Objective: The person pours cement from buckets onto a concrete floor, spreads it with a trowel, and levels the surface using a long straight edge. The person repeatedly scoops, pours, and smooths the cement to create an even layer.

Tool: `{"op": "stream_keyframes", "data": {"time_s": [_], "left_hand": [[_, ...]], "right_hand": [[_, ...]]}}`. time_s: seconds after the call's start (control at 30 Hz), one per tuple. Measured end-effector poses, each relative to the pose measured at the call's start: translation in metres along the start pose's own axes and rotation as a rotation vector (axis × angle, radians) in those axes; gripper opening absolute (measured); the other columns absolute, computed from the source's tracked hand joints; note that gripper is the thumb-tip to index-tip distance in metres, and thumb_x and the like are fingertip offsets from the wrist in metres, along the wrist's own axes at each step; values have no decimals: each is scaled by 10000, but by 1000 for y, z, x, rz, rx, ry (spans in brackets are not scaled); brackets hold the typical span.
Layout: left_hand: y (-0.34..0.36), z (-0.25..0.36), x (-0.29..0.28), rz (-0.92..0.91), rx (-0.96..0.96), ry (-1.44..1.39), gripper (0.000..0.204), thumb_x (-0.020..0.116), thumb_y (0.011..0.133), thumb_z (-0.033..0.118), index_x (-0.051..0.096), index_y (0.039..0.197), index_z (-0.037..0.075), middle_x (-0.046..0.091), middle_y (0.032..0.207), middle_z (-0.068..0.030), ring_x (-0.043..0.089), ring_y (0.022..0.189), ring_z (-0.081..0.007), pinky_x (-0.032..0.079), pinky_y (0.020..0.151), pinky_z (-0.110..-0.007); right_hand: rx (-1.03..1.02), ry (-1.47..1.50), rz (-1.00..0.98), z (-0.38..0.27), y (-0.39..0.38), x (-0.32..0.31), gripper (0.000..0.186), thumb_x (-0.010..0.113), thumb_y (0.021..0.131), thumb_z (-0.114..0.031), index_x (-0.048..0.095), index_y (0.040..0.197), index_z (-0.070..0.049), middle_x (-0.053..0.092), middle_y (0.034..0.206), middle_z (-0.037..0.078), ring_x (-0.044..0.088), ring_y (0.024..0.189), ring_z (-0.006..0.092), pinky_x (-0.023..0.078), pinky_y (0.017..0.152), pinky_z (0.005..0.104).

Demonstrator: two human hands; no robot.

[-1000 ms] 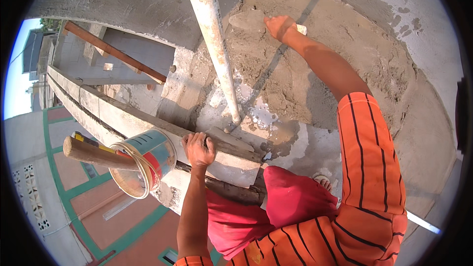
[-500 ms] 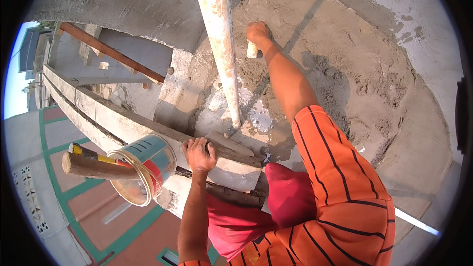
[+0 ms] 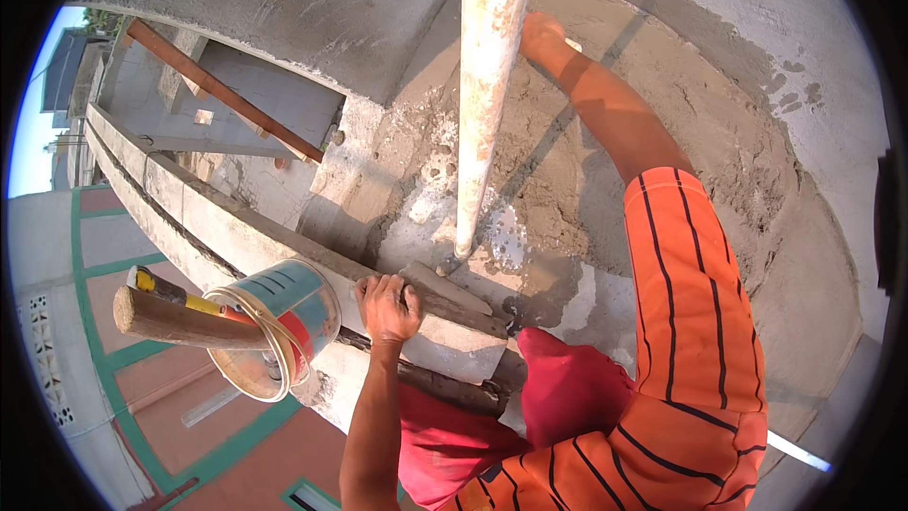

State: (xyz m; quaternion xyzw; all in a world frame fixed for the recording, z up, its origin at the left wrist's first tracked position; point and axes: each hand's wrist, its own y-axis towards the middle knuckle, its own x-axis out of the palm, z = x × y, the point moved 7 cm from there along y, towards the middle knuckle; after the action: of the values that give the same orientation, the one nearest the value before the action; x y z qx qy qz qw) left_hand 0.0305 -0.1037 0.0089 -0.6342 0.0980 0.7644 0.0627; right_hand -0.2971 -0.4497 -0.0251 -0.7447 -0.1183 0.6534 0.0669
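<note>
Mortar bed: the wet grey mortar [image 3: 728, 137] spreads on my right, from the pole out to the far edge. Soft and heavy, I judge; drags under pressure, smears easily, takes dents.
Ledge: the long concrete ledge [image 3: 454, 333] runs from near me to far left. Stiff, rough, weighty; good for leaning on, with gritty edges.
Pole: the stained white pole [image 3: 487, 85] slants between my two hands, its foot near the ledge. Looks rigid; best left clear of my elbow.
Bucket: the plastic bucket [image 3: 307, 298] lies tipped at the ledge, left of my near hand. Light by itself, likely top-heavy with tools poking out; take it by the rim.
Wooden handle: a thick wooden handle [image 3: 180, 317] juts left from the bucket's mouth. Solid, dry-looking; grasp it mid-length.
Left hand: my left hand [image 3: 390, 308] has its fingers hooked over the ledge's edge, bearing on it.
Right hand: my right hand [image 3: 543, 35] is far off over the mortar, just right of the pole, closed in a narrow fist round the hand tool.
Hand tool: only the pale butt of the hand tool [image 3: 573, 44] shows beside my wrist; the rest is hidden. Probably light and stiff, slippery when wet; hold by the handle.
</note>
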Motion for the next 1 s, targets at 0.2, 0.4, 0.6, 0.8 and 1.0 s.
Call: {"op": "stream_keyframes", "data": {"time_s": [0.2,0.4,0.6,0.8,1.0], "left_hand": [[-8,0,5,-35,-8,9,162,559,774,221,592,766,63,580,757,-101,534,808,-315,365,884,-452],[-7,-3,2,1,-54,-46,152,573,761,218,580,775,67,578,759,-104,534,809,-317,363,880,-455],[0,-5,2,-19,-89,-65,160,563,781,235,587,808,80,586,780,-103,539,834,-320,362,913,-460],[-6,-10,-1,-81,-137,-131,186,570,764,227,633,850,75,626,820,-98,553,875,-284,354,982,-446],[-7,-13,-2,-60,-131,-119,206,564,788,231,647,895,75,639,840,-107,565,904,-280,353,992,-442]], "right_hand": [[267,138,81,97,45,9,286,512,918,-204,682,1099,-63,646,1165,128,633,1051,276,538,829,412],[-10,582,-68,108,42,46,272,519,911,-216,671,1063,-51,659,1054,135,636,953,261,527,789,405],[-220,678,-274,38,-11,109,274,513,909,-242,652,1038,-44,666,906,132,624,822,236,508,725,398],[-157,367,-401,53,-38,65,331,509,946,-313,626,1040,-17,621,788,79,566,671,172,478,616,344],[140,759,-358,41,-38,102,374,487,958,-370,623,950,-22,570,705,61,526,606,160,444,568,321]]}}
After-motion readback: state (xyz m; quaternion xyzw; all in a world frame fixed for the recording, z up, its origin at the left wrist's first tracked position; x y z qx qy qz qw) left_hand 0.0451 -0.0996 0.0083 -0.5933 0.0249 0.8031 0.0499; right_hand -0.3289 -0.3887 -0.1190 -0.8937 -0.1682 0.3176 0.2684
